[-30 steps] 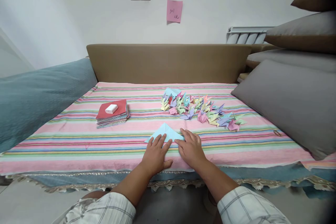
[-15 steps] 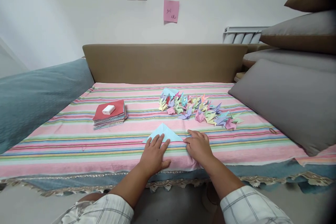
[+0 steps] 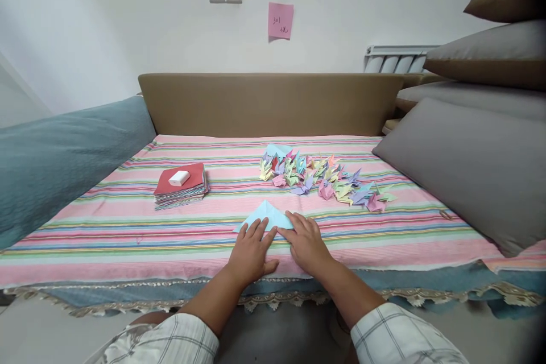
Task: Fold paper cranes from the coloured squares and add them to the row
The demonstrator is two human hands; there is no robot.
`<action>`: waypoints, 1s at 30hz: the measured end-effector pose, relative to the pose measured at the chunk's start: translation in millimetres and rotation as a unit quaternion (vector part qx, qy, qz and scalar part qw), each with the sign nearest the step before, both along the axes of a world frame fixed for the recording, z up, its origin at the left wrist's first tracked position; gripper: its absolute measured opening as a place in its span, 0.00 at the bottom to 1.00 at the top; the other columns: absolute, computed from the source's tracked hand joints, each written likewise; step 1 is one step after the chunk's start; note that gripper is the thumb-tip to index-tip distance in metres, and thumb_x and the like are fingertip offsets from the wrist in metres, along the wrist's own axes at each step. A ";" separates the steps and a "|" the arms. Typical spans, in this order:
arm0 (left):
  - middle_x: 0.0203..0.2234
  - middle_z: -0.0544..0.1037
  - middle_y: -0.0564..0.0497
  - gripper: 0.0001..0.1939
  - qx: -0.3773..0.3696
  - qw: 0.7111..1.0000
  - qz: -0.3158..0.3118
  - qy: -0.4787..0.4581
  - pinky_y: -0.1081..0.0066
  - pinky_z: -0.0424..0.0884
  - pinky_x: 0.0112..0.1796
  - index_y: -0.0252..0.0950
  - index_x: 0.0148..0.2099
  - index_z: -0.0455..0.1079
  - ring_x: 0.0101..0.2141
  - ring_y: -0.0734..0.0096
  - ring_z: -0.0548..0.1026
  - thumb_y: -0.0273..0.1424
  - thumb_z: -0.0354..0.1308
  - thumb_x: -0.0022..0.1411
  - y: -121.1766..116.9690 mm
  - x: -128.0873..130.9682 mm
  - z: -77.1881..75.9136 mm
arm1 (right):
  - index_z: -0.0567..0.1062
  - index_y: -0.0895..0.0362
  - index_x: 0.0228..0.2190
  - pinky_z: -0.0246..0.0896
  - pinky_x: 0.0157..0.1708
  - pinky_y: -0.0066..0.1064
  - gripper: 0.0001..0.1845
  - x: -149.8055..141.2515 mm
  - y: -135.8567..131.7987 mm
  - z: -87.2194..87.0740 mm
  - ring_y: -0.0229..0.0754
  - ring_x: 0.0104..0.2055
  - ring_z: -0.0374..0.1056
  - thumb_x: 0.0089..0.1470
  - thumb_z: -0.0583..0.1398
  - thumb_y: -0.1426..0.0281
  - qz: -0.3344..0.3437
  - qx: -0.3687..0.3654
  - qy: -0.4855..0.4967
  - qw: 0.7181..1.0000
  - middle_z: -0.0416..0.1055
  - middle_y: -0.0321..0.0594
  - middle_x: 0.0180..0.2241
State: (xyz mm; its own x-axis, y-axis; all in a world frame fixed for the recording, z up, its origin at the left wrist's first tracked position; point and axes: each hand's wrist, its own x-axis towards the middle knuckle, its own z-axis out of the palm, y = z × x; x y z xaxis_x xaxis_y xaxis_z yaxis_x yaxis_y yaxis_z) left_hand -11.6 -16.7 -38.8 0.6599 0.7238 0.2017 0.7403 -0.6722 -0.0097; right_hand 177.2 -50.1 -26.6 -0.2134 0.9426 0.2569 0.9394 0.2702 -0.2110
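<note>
"Striped cloth (image 3: 106, 239) is lying below a brown backrest (image 3: 273, 104), with a pink note (image 3: 280, 21) hanging on the wall (image 3: 324, 17) above. What is the person handling?"

"One pale-blue paper triangle (image 3: 268, 211) is lying near the cloth's front edge, its peak pointing toward the backrest, just beyond the left fingers. The left hand (image 3: 248, 253) is resting flat over its left and middle, fingers loosely spread, gripping nothing and probably steadying the sheet."

"And the right hand (image 3: 309, 245)?"

"It is covering the triangle's right end, fingers extended; whether it is pinching the lower edge is hard to judge from this angle."

"Why is that white block (image 3: 179, 178) sitting on the paper stack (image 3: 181, 196)?"

"Presumably it is weighing the sheets down, while folded cranes (image 3: 328, 174) are standing beyond the right hand, seemingly grouped out of its way."
</note>
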 end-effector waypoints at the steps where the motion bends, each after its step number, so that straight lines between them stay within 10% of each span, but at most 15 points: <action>1: 0.62 0.52 0.43 0.40 0.000 1.000 0.001 0.001 0.48 0.48 0.55 0.44 0.63 0.51 0.59 0.48 0.52 0.49 0.57 0.50 0.0 -0.1 0.0 | 0.69 0.43 0.49 0.33 0.57 0.46 0.26 -0.4 -0.2 -0.5 0.47 0.62 0.45 0.49 0.54 0.76 -0.006 -0.001 -0.002 1.000 0.49 0.38 0.62; 19: 0.62 0.52 0.43 0.39 -0.011 1.000 0.005 0.004 0.49 0.47 0.56 0.43 0.63 0.52 0.60 0.48 0.51 0.48 0.57 0.51 -1.2 1.6 3.3 | 0.76 0.53 0.30 0.34 0.56 0.49 0.12 30.5 1.4 8.6 0.50 0.54 0.55 0.48 0.54 0.74 -0.177 -0.017 0.014 0.984 0.66 0.43 0.50; 25: 0.62 0.52 0.44 0.39 -0.011 1.000 0.008 0.010 0.49 0.46 0.57 0.42 0.62 0.53 0.60 0.50 0.51 0.48 0.57 0.50 -3.1 1.8 3.7 | 0.67 0.58 0.49 0.46 0.56 0.33 0.29 -2.4 -0.8 7.2 0.40 0.55 0.56 0.43 0.48 0.81 0.100 0.015 0.092 0.991 0.64 0.41 0.52; 30: 0.63 0.50 0.44 0.40 -0.022 1.000 0.006 0.004 0.50 0.45 0.57 0.41 0.63 0.51 0.61 0.51 0.49 0.49 0.56 0.51 -4.3 0.4 2.4 | 0.62 0.64 0.54 0.49 0.56 0.34 0.34 -16.9 2.3 -6.1 0.42 0.54 0.58 0.42 0.48 0.81 0.086 -0.026 0.104 0.990 0.64 0.45 0.53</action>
